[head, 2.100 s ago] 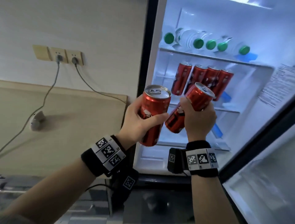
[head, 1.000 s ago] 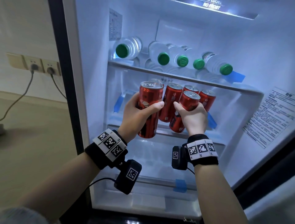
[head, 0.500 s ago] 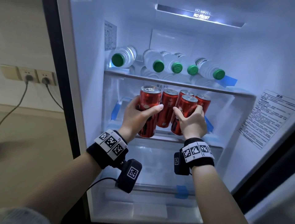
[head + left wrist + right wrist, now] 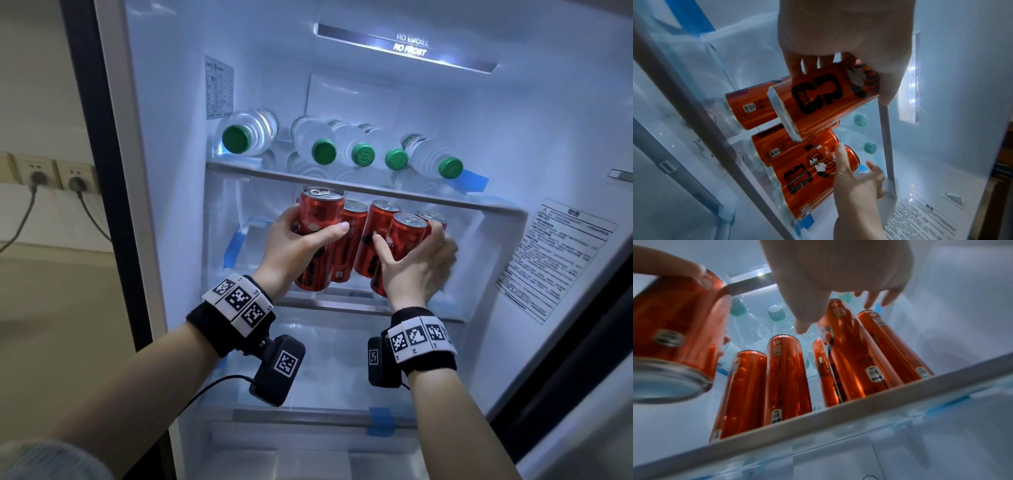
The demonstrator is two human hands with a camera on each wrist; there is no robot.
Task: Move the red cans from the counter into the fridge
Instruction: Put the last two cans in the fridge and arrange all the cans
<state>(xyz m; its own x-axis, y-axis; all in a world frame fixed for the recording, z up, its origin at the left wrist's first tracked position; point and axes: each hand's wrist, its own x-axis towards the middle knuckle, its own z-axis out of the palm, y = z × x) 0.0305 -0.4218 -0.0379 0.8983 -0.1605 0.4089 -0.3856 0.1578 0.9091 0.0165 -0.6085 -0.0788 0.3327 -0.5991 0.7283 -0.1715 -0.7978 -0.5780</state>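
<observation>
The fridge is open, and several red cans stand on its middle shelf. My left hand grips one red can upright at the shelf's front left, its base near the shelf edge; the left wrist view shows fingers and thumb wrapped round it. Another red can stands on the shelf at front right. My right hand is beside it with fingers spread and straight. The thumb lies close to that can; whether it touches I cannot tell.
Several water bottles with green caps lie on the upper shelf, just above the can tops. The fridge's left wall has free shelf room beside it. A lower shelf with blue tape sits below. Wall sockets with cables are at far left.
Both hands have moved from outside into the fridge. The right hand's can now stands on the middle shelf and its fingers have spread off it. The left hand keeps its can.
</observation>
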